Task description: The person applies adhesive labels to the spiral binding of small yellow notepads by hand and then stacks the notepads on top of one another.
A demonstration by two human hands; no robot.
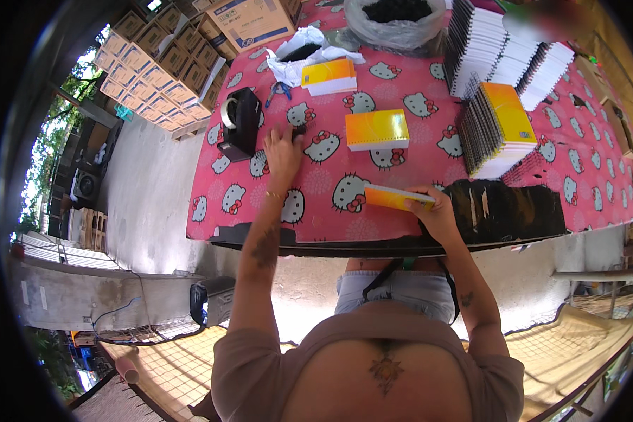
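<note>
Near the table's front edge, my right hand (437,213) grips one end of a thin stack of orange-yellow covered paper (392,197), held tilted with its other end pointing left. My left hand (284,156) reaches forward over the pink tablecloth, fingers stretched and apart. Right by its fingertips lies a small dark piece (299,131), too small to name. A black tape dispenser (242,126) with a roll of tape stands just left of that hand. Ahead of my right hand rests another orange-yellow covered pad (377,129), with holes along its near edge.
Spiral-bound notebooks (501,130) are stacked at the right, with taller white stacks (496,53) behind. Farther back are more yellow pads (328,73), blue-handled pliers (280,90) and a plastic bag (394,32) of black material. Cartons (163,67) are piled beyond the table's left.
</note>
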